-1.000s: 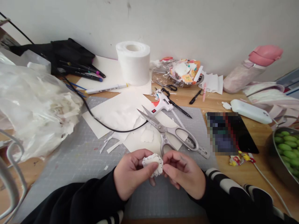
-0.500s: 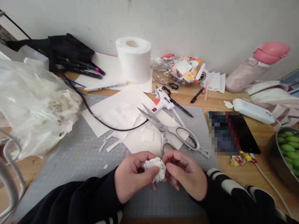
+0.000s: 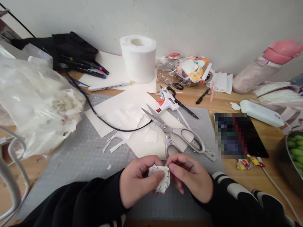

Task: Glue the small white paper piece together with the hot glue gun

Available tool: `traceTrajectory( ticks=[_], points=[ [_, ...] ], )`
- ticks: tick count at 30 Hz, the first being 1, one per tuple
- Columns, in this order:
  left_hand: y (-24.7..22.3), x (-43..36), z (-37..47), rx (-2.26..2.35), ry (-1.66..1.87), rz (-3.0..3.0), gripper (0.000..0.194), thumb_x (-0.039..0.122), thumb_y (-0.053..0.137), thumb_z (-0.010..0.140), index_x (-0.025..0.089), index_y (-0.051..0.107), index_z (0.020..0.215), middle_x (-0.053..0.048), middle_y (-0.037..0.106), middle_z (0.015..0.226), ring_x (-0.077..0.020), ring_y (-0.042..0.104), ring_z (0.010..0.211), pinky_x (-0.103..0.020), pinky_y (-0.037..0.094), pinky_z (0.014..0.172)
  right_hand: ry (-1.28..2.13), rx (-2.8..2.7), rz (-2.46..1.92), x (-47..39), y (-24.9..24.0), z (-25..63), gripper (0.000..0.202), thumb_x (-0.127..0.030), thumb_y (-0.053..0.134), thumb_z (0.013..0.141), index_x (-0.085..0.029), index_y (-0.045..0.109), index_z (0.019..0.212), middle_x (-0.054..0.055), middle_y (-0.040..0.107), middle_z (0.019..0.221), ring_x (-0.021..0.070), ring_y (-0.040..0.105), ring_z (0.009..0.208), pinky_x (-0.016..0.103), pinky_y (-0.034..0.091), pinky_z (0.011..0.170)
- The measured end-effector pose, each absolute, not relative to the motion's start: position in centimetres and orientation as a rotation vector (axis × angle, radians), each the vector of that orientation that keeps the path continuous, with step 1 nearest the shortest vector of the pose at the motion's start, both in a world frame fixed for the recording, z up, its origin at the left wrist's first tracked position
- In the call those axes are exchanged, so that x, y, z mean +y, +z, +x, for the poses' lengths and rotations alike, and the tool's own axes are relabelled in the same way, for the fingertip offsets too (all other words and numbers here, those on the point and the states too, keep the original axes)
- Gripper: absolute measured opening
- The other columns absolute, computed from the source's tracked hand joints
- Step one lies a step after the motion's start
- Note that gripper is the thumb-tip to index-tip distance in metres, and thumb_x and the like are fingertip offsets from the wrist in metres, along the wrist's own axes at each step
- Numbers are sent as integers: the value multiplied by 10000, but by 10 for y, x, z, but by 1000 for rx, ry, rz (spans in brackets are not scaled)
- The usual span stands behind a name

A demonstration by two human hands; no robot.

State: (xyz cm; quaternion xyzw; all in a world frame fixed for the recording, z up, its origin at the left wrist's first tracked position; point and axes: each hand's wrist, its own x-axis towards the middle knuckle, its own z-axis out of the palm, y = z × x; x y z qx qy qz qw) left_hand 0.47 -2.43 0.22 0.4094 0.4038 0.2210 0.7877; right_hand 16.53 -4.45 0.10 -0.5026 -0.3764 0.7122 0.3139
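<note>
Low over the near edge of the grey gridded cutting mat (image 3: 78, 157), both hands pinch a small white padded fabric piece edged with dark stitching (image 3: 161, 178). The left hand (image 3: 137, 184) is closed on it, thumb lying across its face, and the right hand (image 3: 190, 179) is closed on its right edge with curled fingertips; the piece is held just above the mat, between the two thumbs, touching nothing else. To work such a small soft thing well, I would judge that the grip ought to stay light, so the stuffing is not squashed flat and the stitched rim is not pulled out of line, and that the piece is best turned a little at a time between the fingertips, with one hand holding while the other shifts. Whether a needle or thread is in the fingers cannot be told. Just beyond the hands lie the large steel scissors with silver-grey handles (image 3: 175, 135), blades apart, on cream paper sheets (image 3: 123, 110), near the white hot glue gun (image 3: 167, 105); both are close enough that the sleeves should keep clear of them.
</note>
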Motion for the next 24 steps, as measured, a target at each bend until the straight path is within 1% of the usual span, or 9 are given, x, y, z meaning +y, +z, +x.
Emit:
traceTrajectory(
  ticks=[5, 10, 16, 24],
  points=[
    [1, -25, 3, 933, 451, 1083, 144, 250, 540, 679, 157, 495, 578, 41, 447, 463, -65, 360, 410, -184, 305, 403, 1902, -1040, -1386, -43, 4, 164, 293, -438, 563, 710, -148, 529, 682, -49, 491, 513, 22, 366, 325, 163, 285, 316],
    [7, -24, 4, 1008, 406, 1200, 104, 173, 483, 655, 161, 470, 553, 51, 400, 462, -67, 315, 438, -191, 278, 423, 1908, -1083, -1480, -43, 6, 163, 204, -341, 589, 678, -144, 541, 660, -56, 481, 485, 15, 353, 323, 146, 267, 304],
    [6, -24, 6, 1036, 387, 1239, 91, 169, 466, 637, 172, 463, 547, 60, 397, 447, -66, 330, 423, -181, 278, 410, 1877, -1104, -1553, -43, 5, 161, 114, -253, 591, 624, -148, 549, 618, -63, 466, 439, 17, 337, 311, 140, 258, 281],
    [7, -24, 7, 1067, 344, 1205, 80, 196, 477, 610, 182, 445, 538, 64, 387, 421, -69, 323, 398, -183, 267, 384, 1885, -1078, -1585, -41, 6, 160, 93, -237, 580, 591, -152, 546, 610, -69, 457, 426, 18, 336, 301, 142, 255, 276]
  ],
)
